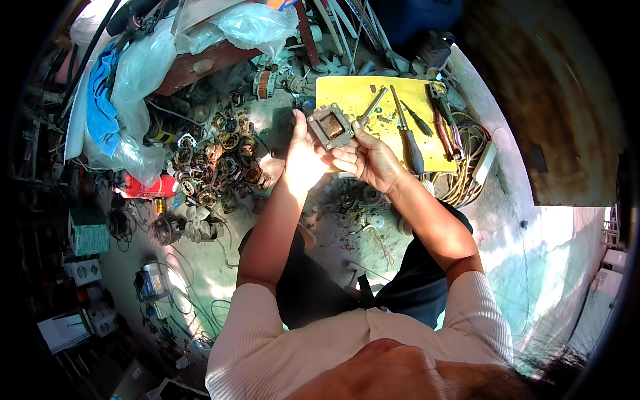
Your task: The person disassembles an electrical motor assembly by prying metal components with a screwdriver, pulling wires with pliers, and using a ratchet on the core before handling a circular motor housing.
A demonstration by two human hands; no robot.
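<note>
A small square transformer [333, 127], with a grey laminated core and a copper-coloured coil in its middle, is raised between my two hands. My left hand [305, 155] cups its left and lower side, the thumb pointing up beside it. From the right, my right hand [373, 160] grips its edge with the thumb on top and the fingers curled below. A metal rod-like tool [373, 105] shows just beyond my right thumb; whether the thumb touches it I cannot tell. Behind lies a yellow board [347, 88] bearing a long screwdriver [411, 147], a smaller dark screwdriver [418, 120] and red-handled pliers [448, 130].
Left of my arms, a heap of copper-wound motor parts [227, 150] covers the floor. Coiled cable [470, 173] lies right of the board. Loose scraps [363, 207] sit between my knees. Plastic bags [137, 100], a blue cloth [103, 100] and a red package [147, 187] are at the left.
</note>
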